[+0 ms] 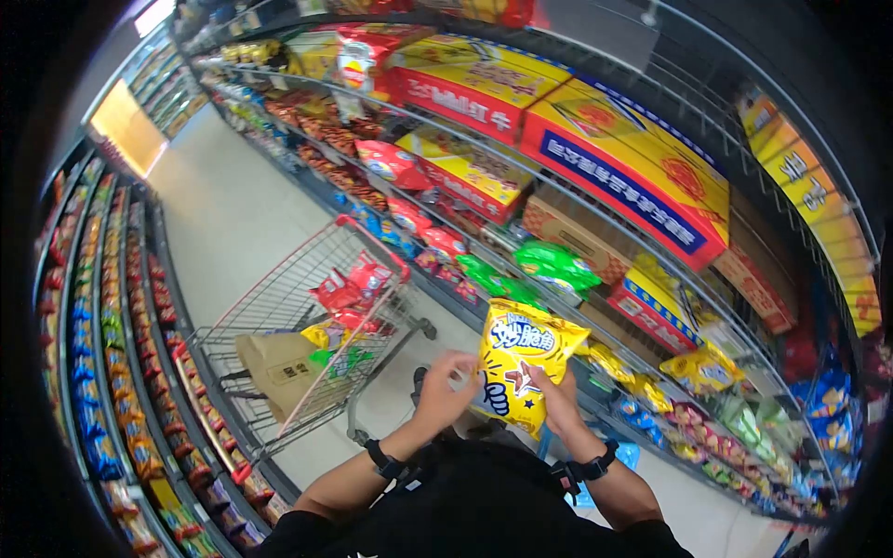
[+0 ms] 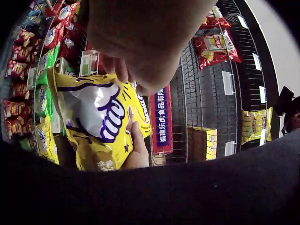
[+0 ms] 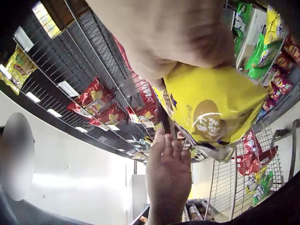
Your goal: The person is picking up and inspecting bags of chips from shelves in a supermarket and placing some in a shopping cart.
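My right hand (image 1: 559,402) holds a yellow snack bag (image 1: 521,358) by its side, thumb across the printed front. The bag is puffed, with a cartoon fist on it. At its opposite edge is my left hand (image 1: 448,389), whose fingers look fairly straight in the right wrist view, palm showing (image 3: 168,183). The left wrist view shows the bag's front (image 2: 101,110) close up, with the right thumb (image 2: 137,149) pressed on it. Behind the bag, the right fingers are largely hidden.
A shopping cart (image 1: 279,321) stands to the left, carrying red bags (image 1: 349,293), a green bag and a brown paper bag (image 1: 279,367). Shelves of snack bags and red-yellow cartons (image 1: 628,163) run along the right. Another packed shelf (image 1: 121,335) lines the left side of the aisle.
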`<state>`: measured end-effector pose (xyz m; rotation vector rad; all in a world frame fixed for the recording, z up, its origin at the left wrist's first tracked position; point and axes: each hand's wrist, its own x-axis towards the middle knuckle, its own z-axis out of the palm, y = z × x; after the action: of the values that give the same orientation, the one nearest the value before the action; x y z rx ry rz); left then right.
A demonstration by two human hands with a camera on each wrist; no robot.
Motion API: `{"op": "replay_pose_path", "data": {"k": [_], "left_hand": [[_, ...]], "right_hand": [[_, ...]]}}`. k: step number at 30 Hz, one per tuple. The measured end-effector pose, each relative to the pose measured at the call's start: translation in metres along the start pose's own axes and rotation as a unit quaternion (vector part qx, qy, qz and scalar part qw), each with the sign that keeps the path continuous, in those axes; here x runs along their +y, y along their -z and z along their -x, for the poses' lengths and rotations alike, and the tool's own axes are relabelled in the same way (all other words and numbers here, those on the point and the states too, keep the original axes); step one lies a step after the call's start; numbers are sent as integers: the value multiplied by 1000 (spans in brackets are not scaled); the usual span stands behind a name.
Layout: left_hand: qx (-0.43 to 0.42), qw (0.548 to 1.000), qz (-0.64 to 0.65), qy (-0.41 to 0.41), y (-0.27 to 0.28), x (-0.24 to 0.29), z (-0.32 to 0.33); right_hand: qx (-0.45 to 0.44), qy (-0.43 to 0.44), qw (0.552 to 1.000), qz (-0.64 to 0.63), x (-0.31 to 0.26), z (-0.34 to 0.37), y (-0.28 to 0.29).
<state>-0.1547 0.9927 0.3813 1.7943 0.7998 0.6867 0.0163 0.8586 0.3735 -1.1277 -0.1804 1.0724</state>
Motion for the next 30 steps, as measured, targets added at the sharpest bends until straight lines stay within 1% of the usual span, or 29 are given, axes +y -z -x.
{"op": "replay_pose_path", "data": {"k": [2,3,4,6,7,8,10,11,12,14,15,16,17,18,19,20,22,24,26,27,28,30], "left_hand": [[-156,985,50,48,4,12,12],[-160,985,49,34,1,20,15],[-148,987,45,35,-2,30,18],[-78,995,68,12,-8,44,23],[-36,998,32,33,-13,22,27],[-25,999,28,34,-13,23,27],[20,982,174,73,-8,28,28],[40,974,192,116,-4,27,28],[51,974,189,115,1,28,29],[-17,955,236,179,12,29,26],[-54,946,261,185,14,31,27],[-55,945,263,187,17,32,27],[-112,933,288,184,20,33,26],[-168,918,311,179,22,34,23],[-230,910,289,186,26,33,17],[-242,905,295,188,27,30,12],[-282,894,299,178,27,20,3],[-299,877,328,184,27,12,-7],[-311,874,316,197,33,6,-22],[-309,886,285,193,39,8,-29],[-320,881,289,193,41,0,-36],[-243,917,287,134,43,-10,-52]], "right_hand": [[13,52,995,80,0,0,-4],[-17,53,996,72,-1,-1,-4],[-30,50,996,72,0,0,-6],[-111,101,983,105,-5,4,-13],[-170,85,977,94,-12,7,-14],[-182,83,975,93,-18,16,-18],[-248,70,953,157,-22,34,-26],[-261,67,943,193,-24,34,-24],[-272,66,941,192,-25,30,-18],[-177,156,939,250,-25,16,-11],[-137,174,948,230,-25,12,-9],[-136,171,948,232,-24,7,-8],[-168,122,966,152,-27,5,-9],[-197,74,975,70,-29,4,-7],[-161,51,983,76,-24,4,-2],[-147,53,985,79,-23,3,2],[-134,51,987,71,-31,0,-13],[-102,48,991,66,-34,-5,-21],[-86,53,994,53,-31,-15,-28],[-82,62,994,49,-32,-19,-35],[-70,65,994,51,-29,-27,-41],[-3,64,996,58,-21,-46,-49]]}}
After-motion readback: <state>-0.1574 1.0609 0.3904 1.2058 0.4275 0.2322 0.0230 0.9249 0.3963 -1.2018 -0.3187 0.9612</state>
